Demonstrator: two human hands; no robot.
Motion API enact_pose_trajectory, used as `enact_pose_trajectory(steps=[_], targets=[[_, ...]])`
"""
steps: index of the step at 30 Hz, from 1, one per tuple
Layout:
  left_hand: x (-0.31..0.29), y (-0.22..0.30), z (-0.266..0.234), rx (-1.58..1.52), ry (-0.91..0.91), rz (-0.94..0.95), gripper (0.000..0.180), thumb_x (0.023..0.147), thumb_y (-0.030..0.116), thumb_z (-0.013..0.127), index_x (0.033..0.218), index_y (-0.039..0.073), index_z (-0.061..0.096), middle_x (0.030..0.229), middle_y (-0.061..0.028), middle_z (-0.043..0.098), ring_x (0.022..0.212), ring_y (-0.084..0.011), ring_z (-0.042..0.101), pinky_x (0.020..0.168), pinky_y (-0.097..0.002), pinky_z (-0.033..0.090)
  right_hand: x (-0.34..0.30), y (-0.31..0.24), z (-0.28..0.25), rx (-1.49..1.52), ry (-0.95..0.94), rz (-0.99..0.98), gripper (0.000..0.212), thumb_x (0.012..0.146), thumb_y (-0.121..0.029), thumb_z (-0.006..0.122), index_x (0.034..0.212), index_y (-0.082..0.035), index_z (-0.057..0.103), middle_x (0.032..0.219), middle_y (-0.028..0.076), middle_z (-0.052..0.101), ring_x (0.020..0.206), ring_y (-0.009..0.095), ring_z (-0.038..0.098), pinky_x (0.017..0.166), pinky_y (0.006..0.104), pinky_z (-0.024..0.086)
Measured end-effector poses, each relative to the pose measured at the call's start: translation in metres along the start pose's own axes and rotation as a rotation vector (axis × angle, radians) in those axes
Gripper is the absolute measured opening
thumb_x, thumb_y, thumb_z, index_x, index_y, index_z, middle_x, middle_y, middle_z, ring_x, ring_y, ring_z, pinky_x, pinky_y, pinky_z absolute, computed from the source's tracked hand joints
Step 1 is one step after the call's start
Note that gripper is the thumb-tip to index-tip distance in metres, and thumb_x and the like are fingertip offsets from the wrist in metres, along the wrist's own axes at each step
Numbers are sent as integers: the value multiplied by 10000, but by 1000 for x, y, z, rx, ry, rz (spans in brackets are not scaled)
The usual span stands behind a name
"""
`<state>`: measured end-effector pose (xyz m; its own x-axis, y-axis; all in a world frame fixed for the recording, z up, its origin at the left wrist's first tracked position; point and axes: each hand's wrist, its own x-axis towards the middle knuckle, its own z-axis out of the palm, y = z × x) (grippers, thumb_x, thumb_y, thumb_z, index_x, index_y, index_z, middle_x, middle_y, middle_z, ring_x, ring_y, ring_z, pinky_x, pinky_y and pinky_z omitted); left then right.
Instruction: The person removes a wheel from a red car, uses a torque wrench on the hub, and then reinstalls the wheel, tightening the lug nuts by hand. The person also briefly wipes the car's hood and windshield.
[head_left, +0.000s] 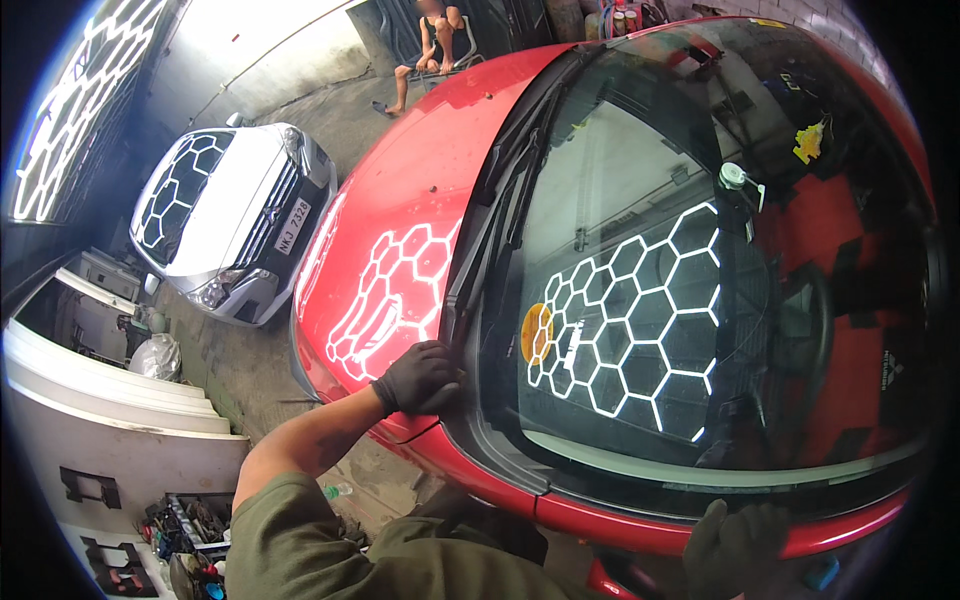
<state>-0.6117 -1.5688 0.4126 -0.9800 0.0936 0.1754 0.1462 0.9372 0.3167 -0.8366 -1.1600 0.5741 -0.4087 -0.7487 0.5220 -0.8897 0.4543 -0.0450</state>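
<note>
I stand beside a red car (455, 120), its windshield (630, 250) on my right. My left hand (422, 378), in a dark glove, rests at the rear corner of the hood, close to the windshield base. Its fingers are curled in, and whatever they hold, if anything, is hidden. At the lower right, my gloved right hand (735, 545) is at the red side edge of the windshield, thumb raised. Its other fingers blend into the dark trim. Black wiper arms (500, 190) lie along the bottom of the glass, which mirrors white hexagonal lights.
A white car (235, 200) is parked ahead, to the left. Beyond the hood a person (437, 40) sits on a chair. Low at left stand a rack of tools (195, 530) and a pale cabinet (100, 385). A plastic bottle (338, 491) lies on the floor below my left arm.
</note>
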Motion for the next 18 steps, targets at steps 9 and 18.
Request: enact_pose_trajectory(steps=[9,18], targets=[[5,9,-2,-24,41,-21,175,756,145,642,890,36,672,859,-95,648,878,-302,589,849,-421,458,-2,5,-7,110,-90,-23,368,805,-49,637,551,-132,384,499,43,381,425,219,405,435,378,311],[0,5,5,11,43,-36,158,784,156,634,894,52,677,851,-82,638,908,-284,590,884,-420,446,-5,3,-3,120,-27,-13,365,802,-44,637,553,-135,386,501,40,361,440,223,408,455,390,315]])
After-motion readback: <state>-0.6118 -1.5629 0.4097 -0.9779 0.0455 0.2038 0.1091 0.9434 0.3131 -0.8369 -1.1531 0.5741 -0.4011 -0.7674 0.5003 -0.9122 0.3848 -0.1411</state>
